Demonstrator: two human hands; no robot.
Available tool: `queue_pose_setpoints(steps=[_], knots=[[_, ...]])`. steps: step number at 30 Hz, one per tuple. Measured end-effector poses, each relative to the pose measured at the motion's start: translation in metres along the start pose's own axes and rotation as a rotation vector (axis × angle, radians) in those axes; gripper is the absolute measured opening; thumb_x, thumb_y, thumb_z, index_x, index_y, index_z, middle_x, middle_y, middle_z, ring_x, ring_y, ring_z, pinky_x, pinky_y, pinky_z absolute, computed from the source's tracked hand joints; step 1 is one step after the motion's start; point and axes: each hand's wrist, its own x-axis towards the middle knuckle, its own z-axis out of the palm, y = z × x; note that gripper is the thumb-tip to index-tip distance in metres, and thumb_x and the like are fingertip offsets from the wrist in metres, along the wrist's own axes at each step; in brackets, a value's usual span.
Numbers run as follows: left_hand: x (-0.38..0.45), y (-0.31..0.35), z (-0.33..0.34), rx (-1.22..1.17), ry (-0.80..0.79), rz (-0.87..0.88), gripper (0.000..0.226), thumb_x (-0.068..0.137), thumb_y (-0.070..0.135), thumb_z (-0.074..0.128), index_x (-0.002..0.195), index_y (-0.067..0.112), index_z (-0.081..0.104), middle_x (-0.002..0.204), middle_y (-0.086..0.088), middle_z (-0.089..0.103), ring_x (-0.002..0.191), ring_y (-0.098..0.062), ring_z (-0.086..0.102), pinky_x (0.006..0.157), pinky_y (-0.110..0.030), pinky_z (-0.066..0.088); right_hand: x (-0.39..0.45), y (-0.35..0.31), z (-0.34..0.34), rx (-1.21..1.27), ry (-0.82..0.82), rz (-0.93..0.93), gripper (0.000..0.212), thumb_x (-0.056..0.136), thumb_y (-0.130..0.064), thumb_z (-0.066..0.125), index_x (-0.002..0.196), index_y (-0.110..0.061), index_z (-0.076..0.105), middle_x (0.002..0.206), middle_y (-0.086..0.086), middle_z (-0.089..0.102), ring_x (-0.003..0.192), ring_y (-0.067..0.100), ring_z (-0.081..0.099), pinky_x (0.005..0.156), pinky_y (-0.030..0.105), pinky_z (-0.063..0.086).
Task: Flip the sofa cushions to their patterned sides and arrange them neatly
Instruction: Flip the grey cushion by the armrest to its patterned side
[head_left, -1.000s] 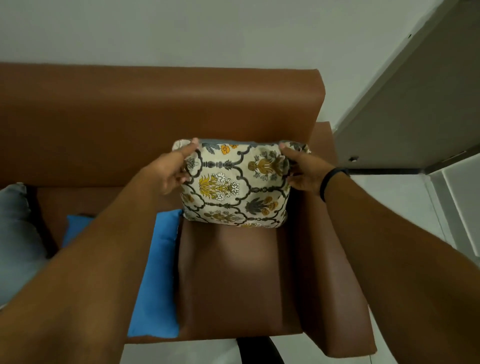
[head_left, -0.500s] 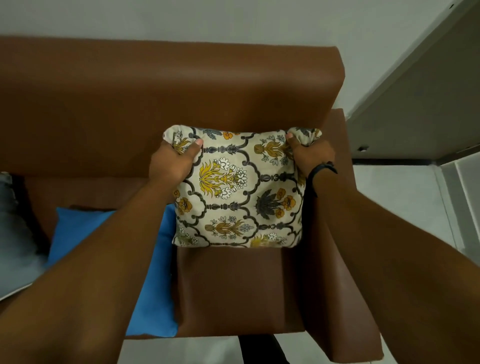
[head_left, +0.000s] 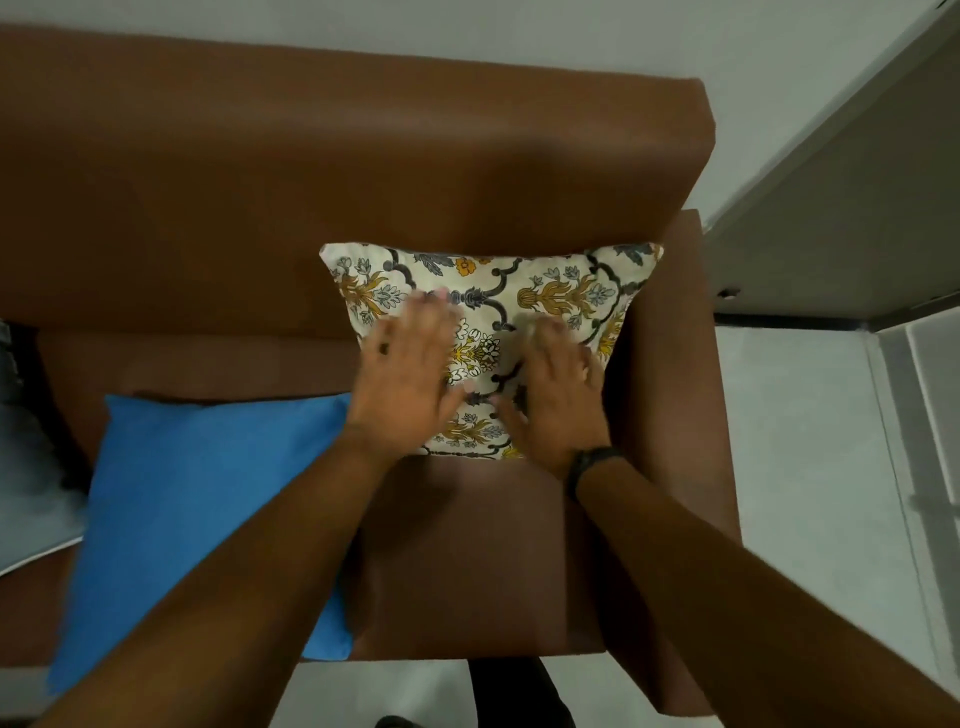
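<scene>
Head view: a floral patterned cushion (head_left: 498, 312) leans against the brown sofa (head_left: 311, 171) backrest by its right armrest, left hand (head_left: 410, 379) and right hand (head_left: 553, 395) flat, open, gripping nothing (blurred); pressing unevenly could tip it onto the blue cushion (head_left: 197, 519) left.

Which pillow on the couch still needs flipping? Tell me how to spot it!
Find the brown sofa and look at its seat. Left of the flowery cushion that both hands are patting lies the blue cushion, flat on the seat. It is plain bright blue with no pattern showing, unlike its flowery neighbour.
</scene>
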Motion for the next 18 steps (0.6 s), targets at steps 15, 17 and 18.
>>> queue_pose_setpoints(steps=[15, 17, 18], knots=[[-0.014, -0.052, 0.024, 0.082, -0.056, 0.017, 0.102, 0.098, 0.076, 0.035, 0.166, 0.013, -0.008, 0.174, -0.011, -0.009, 0.161, -0.036, 0.004, 0.123, -0.058, 0.006, -0.004, 0.082, 0.026, -0.165, 0.055, 0.061, 0.114, 0.086, -0.087, 0.047, 0.169, -0.025, -0.001, 0.176, 0.007, -0.005, 0.162, 0.032, -0.004, 0.125, 0.053, -0.003], [-0.008, -0.019, 0.029, 0.142, -0.137, 0.300, 0.105, 0.096, 0.071, 0.045, 0.166, 0.016, -0.010, 0.174, -0.010, -0.011, 0.161, -0.036, 0.002, 0.125, -0.058, 0.006, -0.004, 0.060, 0.036, -0.222, -0.004, -0.157, 0.115, 0.083, -0.087, 0.052, 0.169, -0.027, 0.002, 0.176, 0.007, -0.002, 0.162, 0.031, -0.007, 0.125, 0.056, 0.000], [-0.009, -0.006, 0.032, 0.203, -0.178, 0.333, 0.109, 0.093, 0.069, 0.052, 0.167, 0.016, -0.009, 0.175, -0.009, -0.012, 0.162, -0.035, -0.001, 0.125, -0.058, 0.005, -0.004, 0.052, 0.040, -0.264, -0.036, -0.218, 0.118, 0.081, -0.086, 0.056, 0.169, -0.027, 0.003, 0.177, 0.008, 0.000, 0.161, 0.029, -0.010, 0.124, 0.058, 0.003]])
